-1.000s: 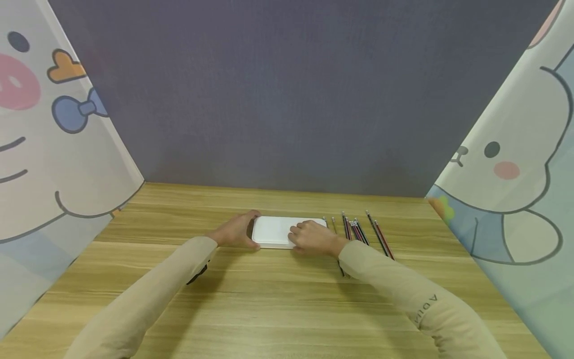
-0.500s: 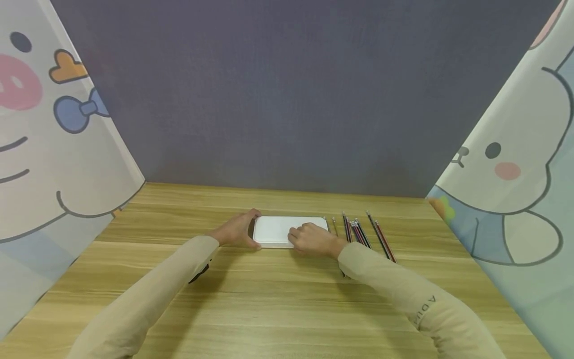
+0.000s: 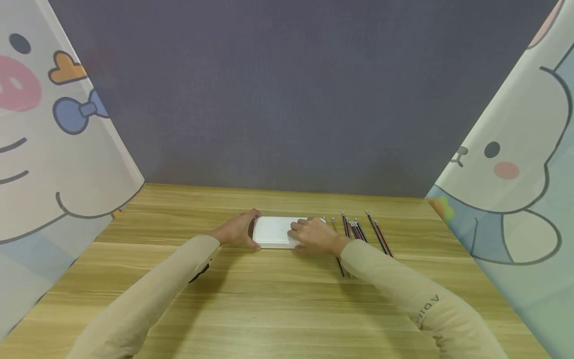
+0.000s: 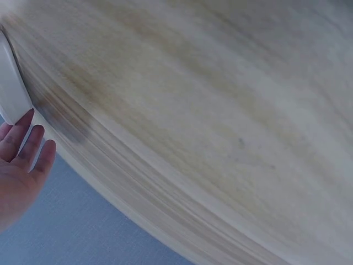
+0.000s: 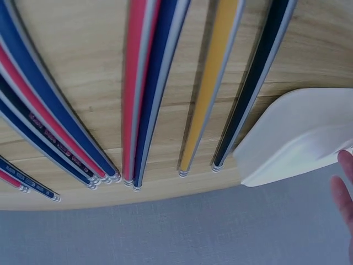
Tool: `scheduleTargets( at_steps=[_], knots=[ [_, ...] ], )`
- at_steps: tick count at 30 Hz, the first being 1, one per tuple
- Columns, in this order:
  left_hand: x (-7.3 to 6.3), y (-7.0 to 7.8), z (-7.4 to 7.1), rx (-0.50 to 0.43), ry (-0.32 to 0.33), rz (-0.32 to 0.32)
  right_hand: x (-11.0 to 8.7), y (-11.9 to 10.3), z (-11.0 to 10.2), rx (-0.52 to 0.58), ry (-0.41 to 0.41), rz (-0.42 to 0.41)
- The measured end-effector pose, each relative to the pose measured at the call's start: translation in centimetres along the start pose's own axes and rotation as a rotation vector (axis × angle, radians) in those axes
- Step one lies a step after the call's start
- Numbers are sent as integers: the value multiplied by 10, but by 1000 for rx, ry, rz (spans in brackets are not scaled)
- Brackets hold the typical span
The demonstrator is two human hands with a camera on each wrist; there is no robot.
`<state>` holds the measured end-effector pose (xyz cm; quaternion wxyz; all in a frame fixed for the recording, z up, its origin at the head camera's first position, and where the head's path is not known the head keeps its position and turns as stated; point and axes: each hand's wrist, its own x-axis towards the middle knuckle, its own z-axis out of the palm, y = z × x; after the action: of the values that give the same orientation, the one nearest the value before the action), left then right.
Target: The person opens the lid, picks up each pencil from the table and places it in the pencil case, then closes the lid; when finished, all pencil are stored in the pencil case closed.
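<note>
A white rounded box (image 3: 273,230), shaped like a pencil case, lies flat on the table, its long side running left to right. My left hand (image 3: 236,229) grips its left end, thumb at the near edge and fingers at the far corner. In the left wrist view, fingertips of the left hand (image 4: 25,160) touch the box's (image 4: 12,83) corner. Over the box's right part is my right hand (image 3: 316,237), fingers curled on the top and thumb down at the near edge. The right wrist view shows only its fingertips (image 5: 343,199) against the white box (image 5: 300,138).
Several striped pencils lie right of the box: a black one (image 5: 253,83), a yellow one (image 5: 211,83), and red and blue ones (image 5: 140,99), some under the right forearm. The wooden table (image 3: 251,309) meets a grey panel (image 3: 287,99) behind; cartoon-printed walls flank it.
My right hand has shifted slightly over the top of the box, its fingers changing their curl. The left hand keeps its grip, and the box and pencils stay in place.
</note>
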<state>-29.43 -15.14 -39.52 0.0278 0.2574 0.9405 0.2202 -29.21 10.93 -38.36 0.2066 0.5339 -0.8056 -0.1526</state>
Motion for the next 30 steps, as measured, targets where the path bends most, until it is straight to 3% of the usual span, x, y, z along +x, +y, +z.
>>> scheduleTargets(
  at_steps=[5, 11, 17, 30],
  knots=[
    [0, -1, -1, -6, 3, 6, 0, 0, 0, 25, -38, 56],
    [-2, -1, -2, 0, 22, 55, 3, 1, -1, 116, -145, 166],
    [-1, -1, -1, 5, 4, 19, 7, 4, -1, 177, -230, 235],
    [-1, 0, -2, 30, 8, 15, 11, 9, -1, 188, -254, 200]
  ],
)
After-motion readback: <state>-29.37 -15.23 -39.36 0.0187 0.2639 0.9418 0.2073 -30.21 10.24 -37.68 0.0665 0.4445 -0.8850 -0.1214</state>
